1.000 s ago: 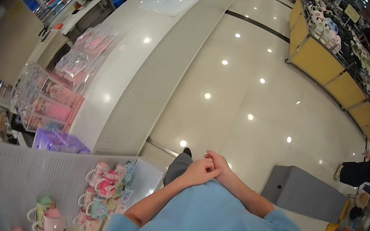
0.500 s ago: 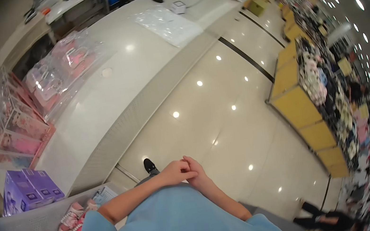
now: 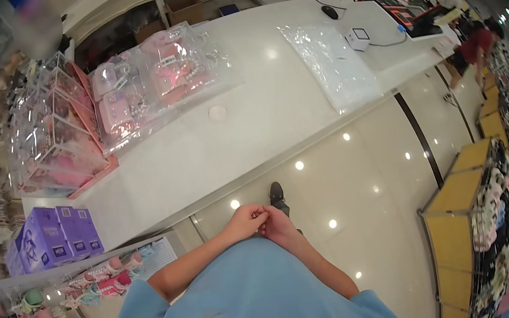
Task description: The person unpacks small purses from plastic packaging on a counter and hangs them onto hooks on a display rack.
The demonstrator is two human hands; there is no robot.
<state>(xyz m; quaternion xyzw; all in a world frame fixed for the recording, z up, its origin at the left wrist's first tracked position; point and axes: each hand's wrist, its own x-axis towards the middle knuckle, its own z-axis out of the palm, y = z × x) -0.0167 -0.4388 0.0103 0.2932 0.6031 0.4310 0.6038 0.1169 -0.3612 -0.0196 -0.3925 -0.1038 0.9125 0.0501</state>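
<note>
My left hand (image 3: 246, 222) and my right hand (image 3: 277, 225) meet in front of my blue shirt (image 3: 249, 298), above the floor. Both are closed, their curled fingertips touching each other, and nothing shows between them. A dark shoe (image 3: 276, 191) is just beyond them. The long white counter (image 3: 202, 160) lies ahead, apart from my hands. On its left part are clear-wrapped pink packs (image 3: 169, 70) and a clear display case with pink edges (image 3: 60, 138). Purple boxes (image 3: 58, 234) stand at its near left end.
A hanging rack of small pastel goods (image 3: 98, 280) is close on my left. Clear plastic sheeting (image 3: 336, 68), a white box (image 3: 357, 39) and a black mouse (image 3: 330, 12) lie on the counter. Yellow-sided shelving (image 3: 454, 241) lines the right. A person in red (image 3: 478, 46) bends at far right.
My view has turned, so the counter and its goods appear farther right, and the person in red has come into sight. My hands stay together, with their fingers drawn closer.
</note>
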